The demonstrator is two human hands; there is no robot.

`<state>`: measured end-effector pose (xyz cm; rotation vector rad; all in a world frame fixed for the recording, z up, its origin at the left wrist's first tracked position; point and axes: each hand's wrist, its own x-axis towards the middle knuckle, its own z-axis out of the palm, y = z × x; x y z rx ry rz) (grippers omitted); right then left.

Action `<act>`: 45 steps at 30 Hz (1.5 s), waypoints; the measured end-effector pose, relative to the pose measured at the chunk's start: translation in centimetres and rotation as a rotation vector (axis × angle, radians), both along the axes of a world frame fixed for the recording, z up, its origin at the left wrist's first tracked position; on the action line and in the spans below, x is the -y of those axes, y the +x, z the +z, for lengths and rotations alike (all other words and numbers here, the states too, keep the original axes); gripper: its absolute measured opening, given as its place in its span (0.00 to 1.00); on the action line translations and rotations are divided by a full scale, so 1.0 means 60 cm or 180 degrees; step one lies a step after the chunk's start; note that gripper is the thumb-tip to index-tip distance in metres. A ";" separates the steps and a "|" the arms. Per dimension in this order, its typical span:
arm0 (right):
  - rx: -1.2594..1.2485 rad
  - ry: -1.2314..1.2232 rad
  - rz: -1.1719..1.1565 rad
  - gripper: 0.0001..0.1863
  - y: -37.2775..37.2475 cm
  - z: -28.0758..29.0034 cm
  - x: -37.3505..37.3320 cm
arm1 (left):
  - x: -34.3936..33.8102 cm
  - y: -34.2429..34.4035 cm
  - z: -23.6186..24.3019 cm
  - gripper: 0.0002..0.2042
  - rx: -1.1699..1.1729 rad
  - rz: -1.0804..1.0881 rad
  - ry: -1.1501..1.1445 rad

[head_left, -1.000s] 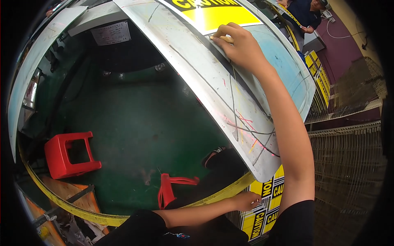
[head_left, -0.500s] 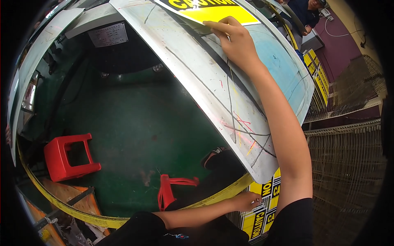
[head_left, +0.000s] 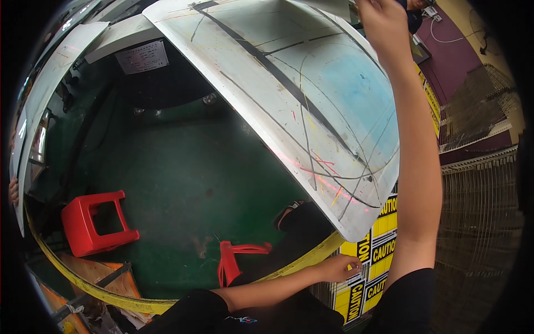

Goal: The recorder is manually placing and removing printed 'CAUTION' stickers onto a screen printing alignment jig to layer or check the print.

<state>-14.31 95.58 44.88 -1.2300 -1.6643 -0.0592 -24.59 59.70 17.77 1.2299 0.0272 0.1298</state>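
At the top edge my right hand (head_left: 379,22) grips a sheet (head_left: 334,6), of which only a grey corner shows. Beneath it lies a white, bent-looking platen (head_left: 289,83) marked with dark lines, coloured scribbles and a pale blue patch. Down at the lower middle, beside a stack of yellow-and-black printed signs (head_left: 381,234), is my left hand (head_left: 339,269), its fingers curled; whatever they may hold is too small to make out.
A red stool (head_left: 97,222) and another red plastic piece (head_left: 228,261) stand on the green floor. A yellow curved rail (head_left: 150,305) crosses below. Another platen (head_left: 55,72) is at left, with someone's fingers (head_left: 14,189). Wire racks (head_left: 478,222) line the right, below a co-worker (head_left: 413,19).
My right hand has moved up and right, taking the yellow sign sheet off the platen, so the platen's marked surface shows where it lay. My left hand has shifted slightly upward.
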 end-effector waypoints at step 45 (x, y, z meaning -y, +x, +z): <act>-0.1769 -0.1350 -0.3083 0.14 -0.036 -0.623 1.102 | 0.329 0.271 0.042 0.19 -0.0309 -0.0904 0.0260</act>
